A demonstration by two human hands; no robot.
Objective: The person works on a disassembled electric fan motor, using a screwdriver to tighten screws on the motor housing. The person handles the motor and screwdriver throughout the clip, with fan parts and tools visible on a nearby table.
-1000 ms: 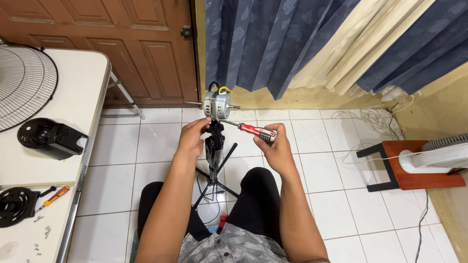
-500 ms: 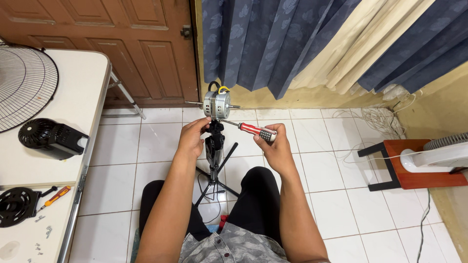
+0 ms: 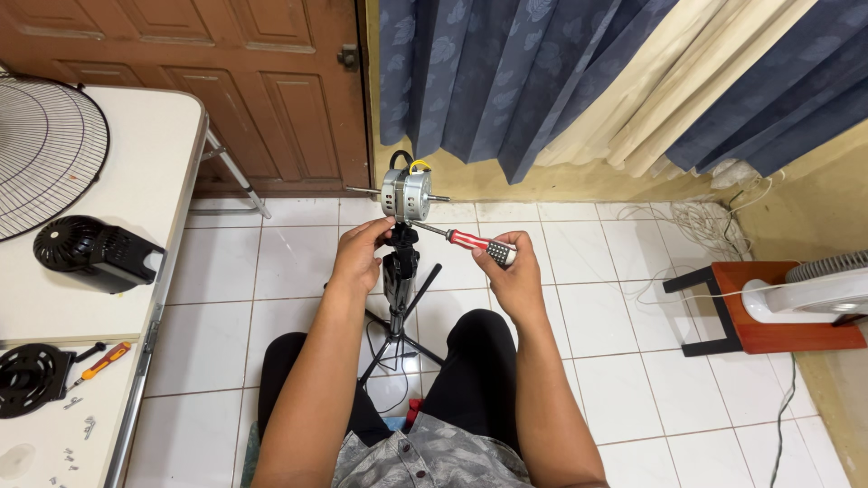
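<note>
On your far left a wire fan guard overhangs the white table, with a black motor housing below it near the table's right edge, then a round black cover, a small orange screwdriver and loose screws on the second table surface.

Your left hand is closed, fingertips pinched at the underside of the fan motor, where it meets the black stand. The motor is a silver metal drum with a thin shaft sticking out each side and yellow and black wires on top; it sits upright on the stand, which rises between your knees on spread legs.

Your right hand is wrapped shut around the red-and-white screwdriver, whose tip meets the motor's lower right.

White tiled floor lies open on both sides of the stand. Behind the motor, a wooden door and blue curtains close the space. To your right stands a red-brown stool bearing a white fan base, with cables coiled by the wall.
</note>
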